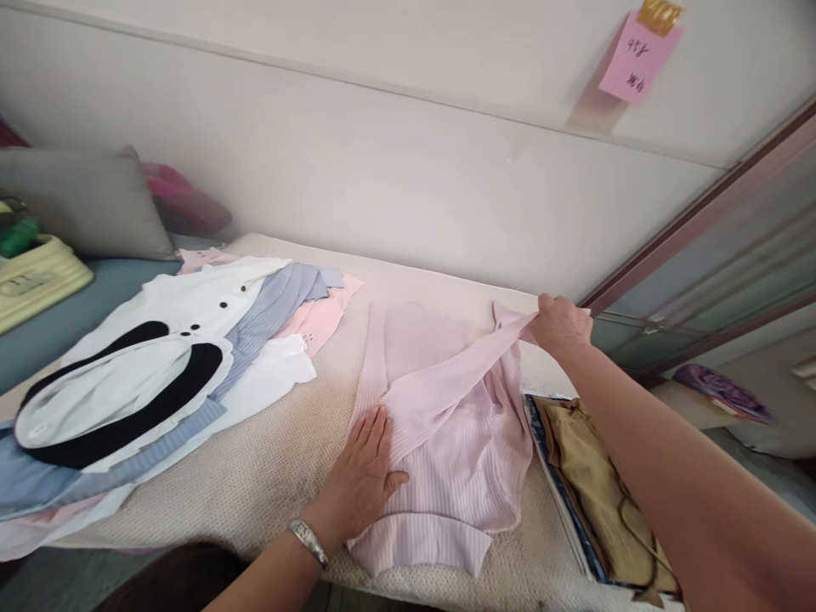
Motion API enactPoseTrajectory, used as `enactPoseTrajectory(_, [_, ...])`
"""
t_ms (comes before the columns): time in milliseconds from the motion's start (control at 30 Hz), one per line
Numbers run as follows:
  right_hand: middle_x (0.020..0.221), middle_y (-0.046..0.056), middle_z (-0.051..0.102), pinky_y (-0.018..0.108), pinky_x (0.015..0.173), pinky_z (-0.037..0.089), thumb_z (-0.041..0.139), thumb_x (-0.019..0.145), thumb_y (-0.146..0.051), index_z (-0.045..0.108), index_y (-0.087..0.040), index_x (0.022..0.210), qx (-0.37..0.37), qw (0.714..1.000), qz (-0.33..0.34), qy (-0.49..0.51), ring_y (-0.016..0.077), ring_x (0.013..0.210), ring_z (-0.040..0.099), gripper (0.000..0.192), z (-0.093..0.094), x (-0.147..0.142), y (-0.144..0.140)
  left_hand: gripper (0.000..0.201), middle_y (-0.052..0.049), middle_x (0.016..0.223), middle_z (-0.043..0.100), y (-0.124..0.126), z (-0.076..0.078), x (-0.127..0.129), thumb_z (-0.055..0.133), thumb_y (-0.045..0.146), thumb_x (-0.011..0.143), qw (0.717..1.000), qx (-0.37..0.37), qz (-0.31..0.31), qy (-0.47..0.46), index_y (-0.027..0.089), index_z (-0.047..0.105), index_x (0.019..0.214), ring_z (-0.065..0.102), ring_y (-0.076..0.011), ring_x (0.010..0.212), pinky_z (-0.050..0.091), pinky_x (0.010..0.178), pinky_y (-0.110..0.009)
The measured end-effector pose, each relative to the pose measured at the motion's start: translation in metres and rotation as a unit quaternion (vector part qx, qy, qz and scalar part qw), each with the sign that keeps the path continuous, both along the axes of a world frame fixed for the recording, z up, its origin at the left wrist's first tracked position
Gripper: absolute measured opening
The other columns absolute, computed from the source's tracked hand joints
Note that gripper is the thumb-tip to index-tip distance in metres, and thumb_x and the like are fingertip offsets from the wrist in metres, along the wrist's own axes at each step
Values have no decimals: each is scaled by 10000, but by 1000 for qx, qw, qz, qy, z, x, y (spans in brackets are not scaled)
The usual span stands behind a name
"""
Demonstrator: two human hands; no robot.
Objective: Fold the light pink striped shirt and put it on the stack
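A pale pink ribbed knit top [446,425] lies on a beige textured cloth covering the table [274,459]. My left hand [363,476] presses flat on the top's lower left part, fingers spread, a silver bracelet on the wrist. My right hand [558,325] pinches the end of the top's sleeve [459,374] at the far right and holds it stretched across the garment toward the wall.
A spread pile of garments [159,374] lies at the left: white with a black collar, blue ribbed, pink. A tan garment on a blue-edged board [592,484] sits at the right. A grey cushion [82,200] and a cream box [35,276] are far left. A pink note [637,59] is stuck on the wall.
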State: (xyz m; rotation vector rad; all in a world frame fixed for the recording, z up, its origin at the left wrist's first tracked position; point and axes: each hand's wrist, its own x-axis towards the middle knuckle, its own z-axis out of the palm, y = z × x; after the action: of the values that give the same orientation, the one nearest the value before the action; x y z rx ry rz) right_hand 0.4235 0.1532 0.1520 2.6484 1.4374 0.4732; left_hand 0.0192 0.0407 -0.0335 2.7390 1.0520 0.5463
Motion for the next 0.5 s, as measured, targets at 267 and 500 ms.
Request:
enactPoseTrajectory(267, [1186,232,600,410,824,454,406,951,-189,621,-104,1233,25,999,44,1,321,1049,616,365,20,-8,21,645,-204,1666,236,-4,9,1,503,430,993,999,-32,-15,15,122,338,1535,109,-334,1567,227,1255,-552])
enactPoseTrajectory(500, [1240,207,559,395,892,437,382,1018,-224,606,-114,1244,-3,994,108,-17,296,1127,574,336,32,-58,97,473,-159,1697,155,-8,15,3,570,283,948,998,-63,-24,12,207,475,1405,62,-359,1569,181,1258,-592])
